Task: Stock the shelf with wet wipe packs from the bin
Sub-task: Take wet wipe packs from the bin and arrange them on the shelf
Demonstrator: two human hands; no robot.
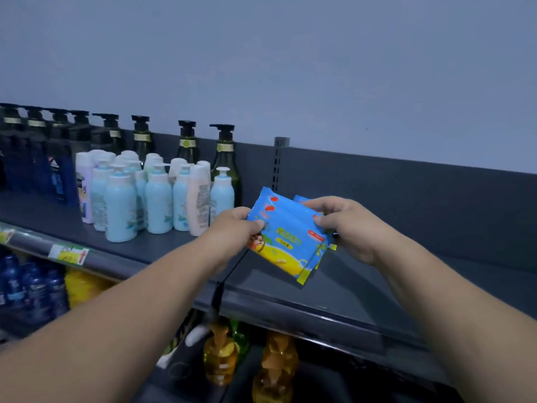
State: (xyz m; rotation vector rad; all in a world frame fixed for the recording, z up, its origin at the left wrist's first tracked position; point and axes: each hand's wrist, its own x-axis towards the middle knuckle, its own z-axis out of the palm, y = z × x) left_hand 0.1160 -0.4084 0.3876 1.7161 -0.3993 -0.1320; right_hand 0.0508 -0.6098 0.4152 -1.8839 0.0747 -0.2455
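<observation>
— So, what fills the left side?
— Mostly pale blue bottles [157, 199], crowded on the shelf [406, 286], with dark pump bottles [223, 158] behind them.
— And the hands?
— The left hand [238, 228] pinches the left edge of the wet wipe packs [286, 239], and the right hand [348, 225] pinches the right edge. At least two packs, stacked and tilted, hang just above bare shelf right of the bottles, probably being squared before they are set down. No bin is in view.

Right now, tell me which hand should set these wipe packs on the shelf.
Right, probably: both hands pinch the wet wipe packs, but the right hand is on the shelf side away from the blue bottles, which crowd the left hand.
</observation>
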